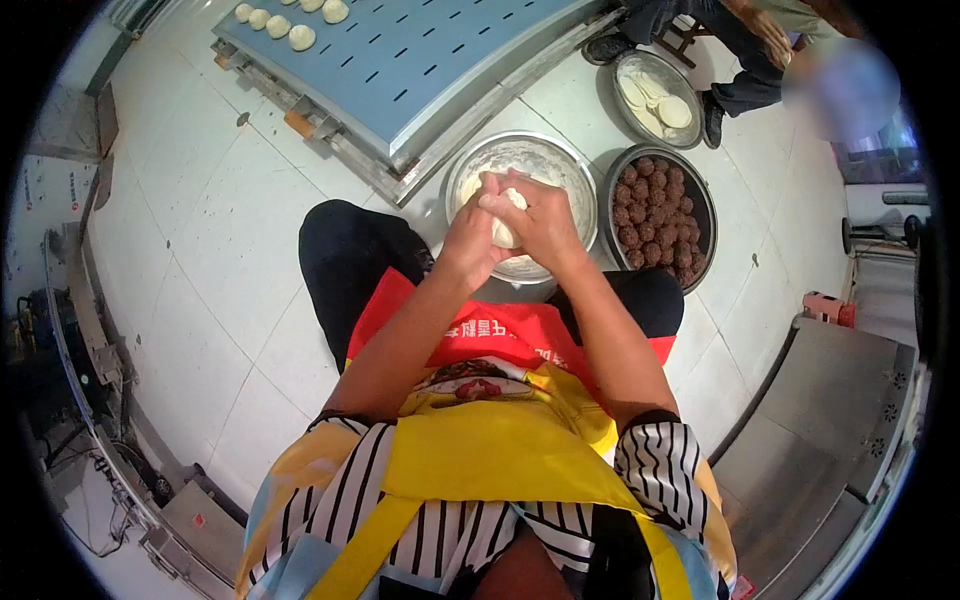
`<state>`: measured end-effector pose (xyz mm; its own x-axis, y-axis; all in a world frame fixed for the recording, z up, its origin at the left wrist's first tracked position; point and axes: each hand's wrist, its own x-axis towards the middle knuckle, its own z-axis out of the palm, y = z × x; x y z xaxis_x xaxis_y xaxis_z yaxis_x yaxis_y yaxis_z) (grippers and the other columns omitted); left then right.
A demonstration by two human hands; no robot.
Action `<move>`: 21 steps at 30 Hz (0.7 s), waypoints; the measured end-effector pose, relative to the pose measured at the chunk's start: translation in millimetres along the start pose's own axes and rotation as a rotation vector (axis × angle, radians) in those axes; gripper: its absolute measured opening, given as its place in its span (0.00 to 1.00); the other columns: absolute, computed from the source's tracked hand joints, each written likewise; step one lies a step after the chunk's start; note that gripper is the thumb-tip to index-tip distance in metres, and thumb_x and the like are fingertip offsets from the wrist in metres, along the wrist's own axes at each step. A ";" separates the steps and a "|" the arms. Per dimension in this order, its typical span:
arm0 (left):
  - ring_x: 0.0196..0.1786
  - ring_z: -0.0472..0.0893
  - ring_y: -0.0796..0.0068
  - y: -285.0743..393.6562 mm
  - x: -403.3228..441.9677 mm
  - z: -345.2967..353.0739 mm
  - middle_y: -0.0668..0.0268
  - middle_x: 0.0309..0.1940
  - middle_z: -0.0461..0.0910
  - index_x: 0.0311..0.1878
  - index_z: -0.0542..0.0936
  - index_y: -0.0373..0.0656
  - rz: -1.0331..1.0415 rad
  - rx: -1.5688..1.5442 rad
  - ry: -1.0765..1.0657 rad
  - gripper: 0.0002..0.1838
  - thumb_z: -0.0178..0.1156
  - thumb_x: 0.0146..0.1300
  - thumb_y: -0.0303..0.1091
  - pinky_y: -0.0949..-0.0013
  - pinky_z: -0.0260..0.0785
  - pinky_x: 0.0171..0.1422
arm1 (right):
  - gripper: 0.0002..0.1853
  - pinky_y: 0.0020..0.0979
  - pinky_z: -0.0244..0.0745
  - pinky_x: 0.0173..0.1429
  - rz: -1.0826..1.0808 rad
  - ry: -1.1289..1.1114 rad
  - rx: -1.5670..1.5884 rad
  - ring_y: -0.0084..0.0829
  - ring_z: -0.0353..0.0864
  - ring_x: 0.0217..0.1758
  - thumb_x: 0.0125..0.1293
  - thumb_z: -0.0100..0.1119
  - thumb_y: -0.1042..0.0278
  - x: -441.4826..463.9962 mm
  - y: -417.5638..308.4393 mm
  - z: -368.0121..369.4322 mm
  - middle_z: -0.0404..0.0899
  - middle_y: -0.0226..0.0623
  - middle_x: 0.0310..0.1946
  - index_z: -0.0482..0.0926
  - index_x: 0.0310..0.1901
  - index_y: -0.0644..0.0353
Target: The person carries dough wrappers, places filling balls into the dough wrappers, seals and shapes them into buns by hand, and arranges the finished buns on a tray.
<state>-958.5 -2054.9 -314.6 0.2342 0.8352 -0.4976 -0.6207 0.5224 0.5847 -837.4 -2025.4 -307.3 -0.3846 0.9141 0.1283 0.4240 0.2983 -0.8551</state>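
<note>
A pale ball of dough (507, 232) is held between both hands over a round metal bowl (572, 180) dusted with flour. My left hand (472, 232) wraps its left side, fingers bent around it. From the right, my right hand (543, 222) closes on the same dough, its fingers meeting those of my left hand at the top. Right of the bowl, a round pan (713, 225) holds several dark brown balls (655, 212). Behind that pan stands a metal basin (622, 105) with flat white dough rounds (674, 111).
A blue slotted tray (400, 60) on a metal frame lies at the top, with several white dough balls (302, 38) at its left corner. Another person (745, 90) sits at the upper right beside the basin. Metal equipment (820, 410) stands at the right.
</note>
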 end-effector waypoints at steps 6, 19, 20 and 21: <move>0.44 0.79 0.73 -12.4 26.1 -28.2 0.62 0.42 0.76 0.53 0.71 0.44 0.380 0.308 0.077 0.25 0.43 0.70 0.57 0.67 0.75 0.48 | 0.25 0.40 0.74 0.35 -0.231 0.235 -0.526 0.46 0.80 0.30 0.54 0.65 0.47 -3.1 -27.5 -15.3 0.78 0.43 0.24 0.75 0.44 0.58; 0.50 0.79 0.60 24.7 10.4 -38.5 0.60 0.50 0.77 0.58 0.70 0.47 -0.392 -0.421 -0.740 0.23 0.46 0.70 0.53 0.59 0.76 0.48 | 0.08 0.41 0.72 0.32 -0.360 0.045 -0.487 0.47 0.79 0.30 0.60 0.61 0.66 5.7 -25.1 -40.0 0.76 0.43 0.25 0.75 0.36 0.59; 0.52 0.78 0.61 10.7 7.3 -34.4 0.59 0.52 0.75 0.59 0.69 0.44 -0.024 -0.113 -0.462 0.23 0.50 0.69 0.51 0.54 0.75 0.51 | 0.08 0.41 0.72 0.33 -0.342 0.103 -0.472 0.44 0.78 0.30 0.59 0.60 0.64 5.9 -24.3 -43.0 0.76 0.40 0.26 0.73 0.33 0.58; 0.53 0.78 0.60 7.8 8.9 -28.6 0.59 0.54 0.75 0.60 0.68 0.44 0.152 -0.023 -0.432 0.24 0.50 0.69 0.50 0.53 0.75 0.51 | 0.08 0.41 0.72 0.34 -0.356 0.090 -0.440 0.45 0.78 0.31 0.60 0.59 0.64 6.2 -24.4 -44.8 0.76 0.40 0.27 0.73 0.33 0.58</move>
<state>-982.7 -2048.4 -332.8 0.4267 0.8997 -0.0917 -0.6872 0.3885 0.6139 -813.4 -2014.7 -263.1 -0.5027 0.7506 0.4288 0.5904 0.6604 -0.4640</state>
